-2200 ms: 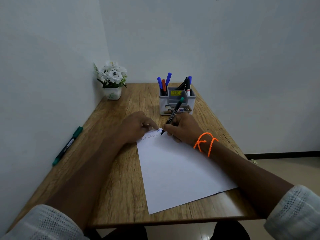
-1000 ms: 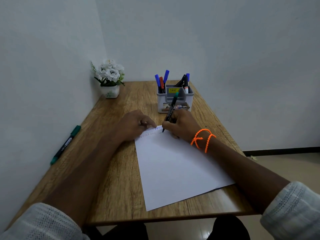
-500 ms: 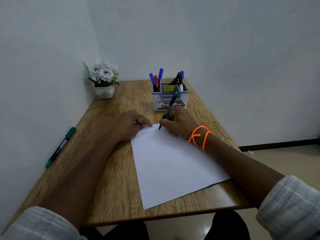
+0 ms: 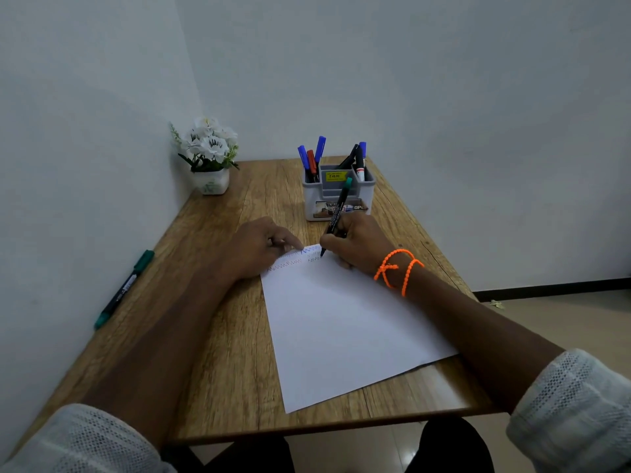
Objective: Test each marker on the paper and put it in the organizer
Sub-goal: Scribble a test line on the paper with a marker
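On paper (image 4: 341,322), marker (image 4: 336,216) keeps zigzagging.

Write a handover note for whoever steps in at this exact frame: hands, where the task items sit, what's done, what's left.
Right hand: grips the black green-capped marker, tip on the top edge of the white paper sheet.
Left hand: fingers press the sheet's top-left corner flat.
Grey plastic organizer: stands beyond the sheet and holds several blue, red and black markers.
Second green-capped marker: lies at the wooden table's left edge by the wall.
Done: red and blue zigzag test lines show at the sheet's top.
Left: finish this test, put the marker in the organizer, then test and store the one by the wall.
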